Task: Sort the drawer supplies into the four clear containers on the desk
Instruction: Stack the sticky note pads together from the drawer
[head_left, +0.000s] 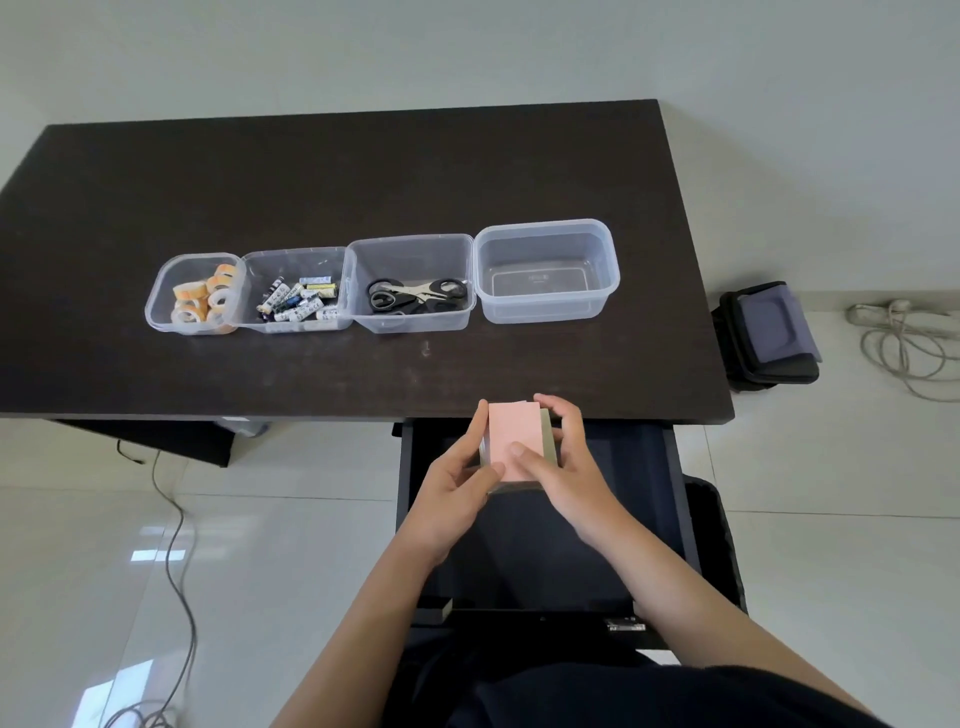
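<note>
Seen from above, a person's two hands hold a thick stack of square paper notes with a pink top sheet over the open dark drawer, just below the centre of the frame and at the near edge of the dark brown wooden desk. The left hand grips the stack's left side, fingers curled up along its edge and thumb pressed on the lower corner. The right hand wraps the right side, fingers bent over the far edge and thumb resting on the pink sheet.

Four clear plastic containers stand in a row across the middle of the desk, the three on the left touching or nearly so. The small rounded container at the left holds rolls of clear tape with orange cores. The next container holds small batteries, mostly white. The third container holds black-handled scissors. The larger container at the right end holds nothing that can be seen.

At the right of the frame, a black case sits on the pale tiled floor just beside the desk's edge, with a coiled white cable further right. A dark cable trails across the floor at lower left.
</note>
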